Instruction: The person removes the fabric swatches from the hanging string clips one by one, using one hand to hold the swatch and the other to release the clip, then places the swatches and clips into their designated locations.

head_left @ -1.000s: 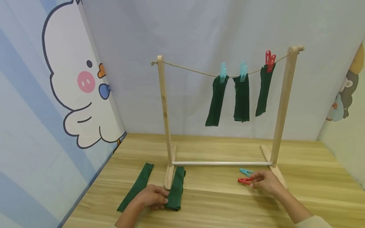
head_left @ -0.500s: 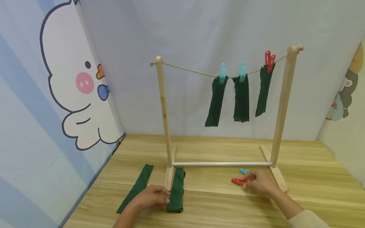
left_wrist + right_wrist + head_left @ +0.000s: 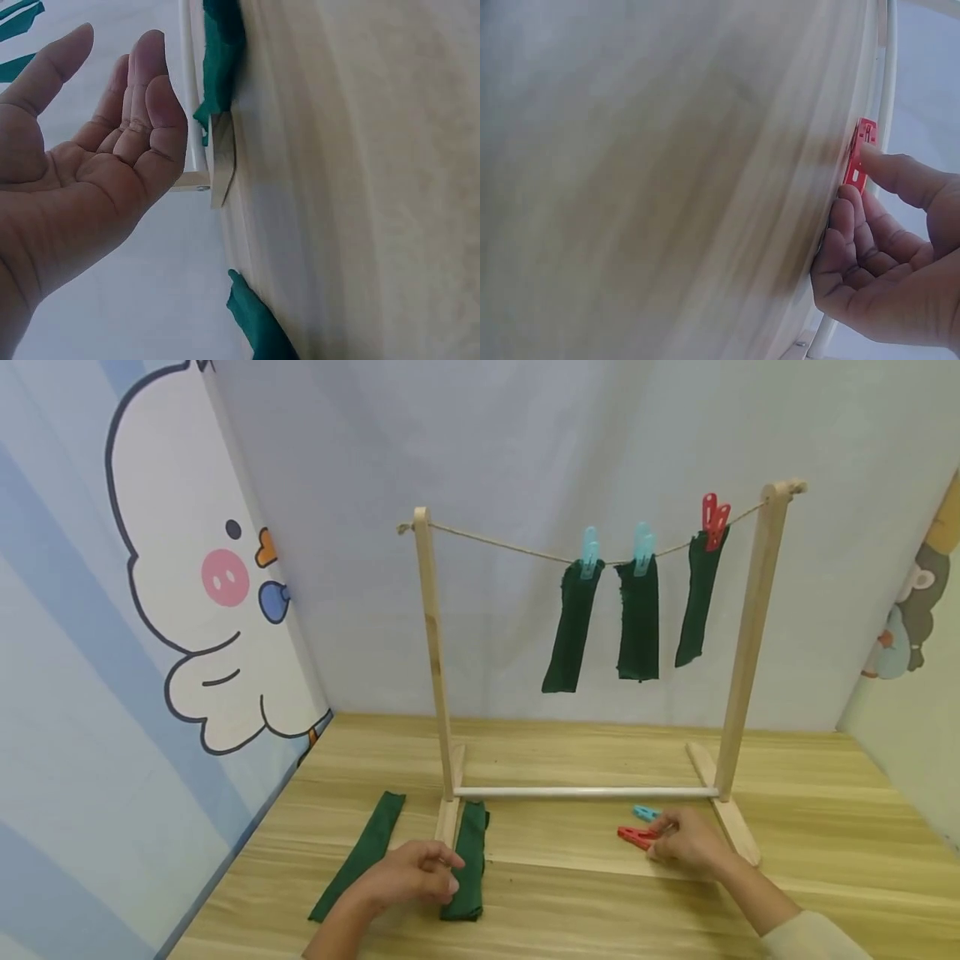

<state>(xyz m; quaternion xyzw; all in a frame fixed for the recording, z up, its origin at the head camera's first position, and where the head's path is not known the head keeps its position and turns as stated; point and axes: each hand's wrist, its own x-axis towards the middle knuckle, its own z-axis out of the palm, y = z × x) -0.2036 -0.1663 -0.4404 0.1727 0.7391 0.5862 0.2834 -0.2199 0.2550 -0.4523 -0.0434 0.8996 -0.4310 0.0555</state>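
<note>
My right hand [image 3: 686,842] pinches a red clothespin [image 3: 633,837] low over the table; the right wrist view shows the thumb on one side of this red clothespin [image 3: 863,139] and fingertips at its handle end. Just behind it lies a light-blue clothespin [image 3: 645,813], partly hidden by the hand. With relaxed, slightly bent fingers and nothing in them, my left hand [image 3: 412,877] hovers at a dark green cloth strip [image 3: 470,843]. In the left wrist view, a gap shows between the thumb and fingers of this left hand [image 3: 120,150]. Another green strip [image 3: 363,852] lies farther left.
A wooden rack [image 3: 738,652] with a sagging string [image 3: 502,544] stands behind the hands. Three green strips hang there, under two light-blue clothespins [image 3: 590,553] and one red clothespin [image 3: 716,522]. The rack's left foot [image 3: 447,820] sits between the strips on the table.
My left fingers, earlier at the green strip's edge, have lifted and now reach over it. The right hand has shifted slightly left, then a little back, with the red clothespin moving along.
</note>
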